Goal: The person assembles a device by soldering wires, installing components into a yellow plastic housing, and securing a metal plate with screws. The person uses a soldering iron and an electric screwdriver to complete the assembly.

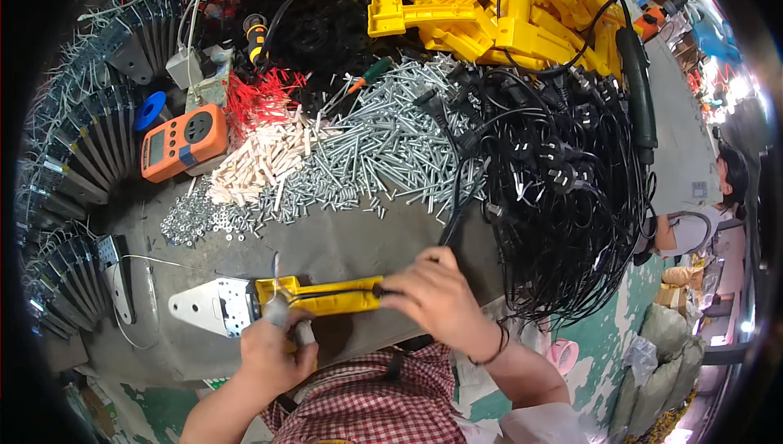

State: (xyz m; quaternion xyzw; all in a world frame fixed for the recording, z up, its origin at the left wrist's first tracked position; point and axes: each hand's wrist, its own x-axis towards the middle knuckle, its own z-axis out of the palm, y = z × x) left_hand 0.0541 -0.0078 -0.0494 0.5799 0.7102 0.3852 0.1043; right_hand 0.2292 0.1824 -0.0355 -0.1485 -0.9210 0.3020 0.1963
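Seating the cord looks to be in hand: the yellow handle (334,305) runs from the left grip (273,354), clamped on one end, to the right grip (434,301), pinching the black cord (378,289), which probably needs pressing in next.

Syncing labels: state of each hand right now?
Left hand: closed, holding the yellow handle near its metal-plate end.
Right hand: fingers closed on the black cable at the handle's other end.

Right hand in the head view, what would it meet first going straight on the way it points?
The right hand would probably meet the right end of the long yellow plastic handle first; depth is unclear.
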